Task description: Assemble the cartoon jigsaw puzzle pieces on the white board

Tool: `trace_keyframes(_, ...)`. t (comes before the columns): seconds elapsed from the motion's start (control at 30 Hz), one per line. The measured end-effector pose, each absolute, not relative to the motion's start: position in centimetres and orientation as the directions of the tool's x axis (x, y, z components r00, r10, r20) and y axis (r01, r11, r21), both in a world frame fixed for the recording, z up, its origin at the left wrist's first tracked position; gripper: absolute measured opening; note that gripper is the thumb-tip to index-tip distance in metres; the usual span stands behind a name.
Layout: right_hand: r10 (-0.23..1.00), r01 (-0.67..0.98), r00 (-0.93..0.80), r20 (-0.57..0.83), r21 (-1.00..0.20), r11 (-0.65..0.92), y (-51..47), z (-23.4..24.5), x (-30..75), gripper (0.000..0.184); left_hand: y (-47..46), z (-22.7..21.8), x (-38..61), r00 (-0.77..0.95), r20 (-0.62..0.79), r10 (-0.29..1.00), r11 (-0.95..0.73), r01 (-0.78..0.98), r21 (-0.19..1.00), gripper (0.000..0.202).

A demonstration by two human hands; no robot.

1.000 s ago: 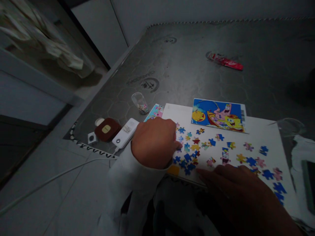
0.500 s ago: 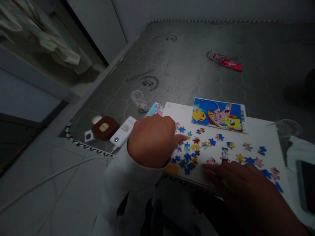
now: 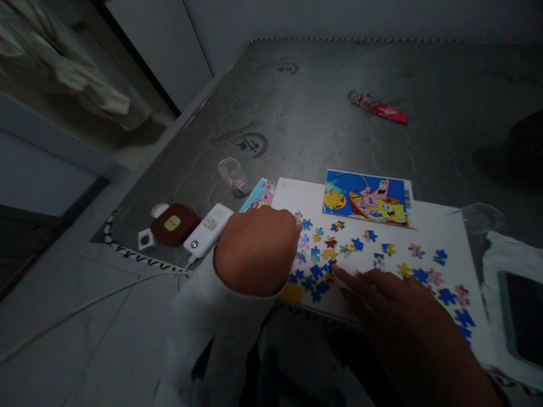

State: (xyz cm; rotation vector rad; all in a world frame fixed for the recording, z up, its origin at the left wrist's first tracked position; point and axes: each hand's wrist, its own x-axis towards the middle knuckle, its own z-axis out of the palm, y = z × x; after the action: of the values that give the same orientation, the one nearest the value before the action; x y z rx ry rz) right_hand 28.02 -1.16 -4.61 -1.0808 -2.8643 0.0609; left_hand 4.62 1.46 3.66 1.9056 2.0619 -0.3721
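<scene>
Jigsaw pieces (image 3: 316, 271) are scattered just beyond the spread right grip (image 3: 394, 316) and the curled left grip (image 3: 254, 251), whose hold cannot be told.

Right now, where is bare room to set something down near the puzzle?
The white board has a free patch right of the picture card, above the scattered puzzle pieces. More lies on the metal tabletop between the clear cup and red wrapper. It is crowded between the left hand and right hand.
</scene>
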Motion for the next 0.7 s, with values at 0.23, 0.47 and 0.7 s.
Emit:
trace_keyframes(0.23, 0.668, 0.664, -0.736, 0.109, -0.075, 0.744, -0.8, -4.7, 27.6, 0.039, 1.5, 3.9, 4.8, -0.07, -0.428, 0.901, 0.048, 0.997, -0.061, 0.044)
trace_keyframes(0.47, 0.619, 0.622, -0.767, 0.169, -0.043, 0.782, -0.8, -4.4, 26.9, 0.037, 1.6, 3.8, 4.9, -0.047, -0.395, 0.917, 0.044, 0.999, -0.017, 0.043)
trace_keyframes(0.7, 0.629, 0.627, -0.755, 0.184, -0.079, 0.775, -0.8, -4.1, 26.8, 0.035, 1.8, 3.9, 4.9, -0.066, -0.435, 0.898, 0.064, 0.998, -0.02, 0.042)
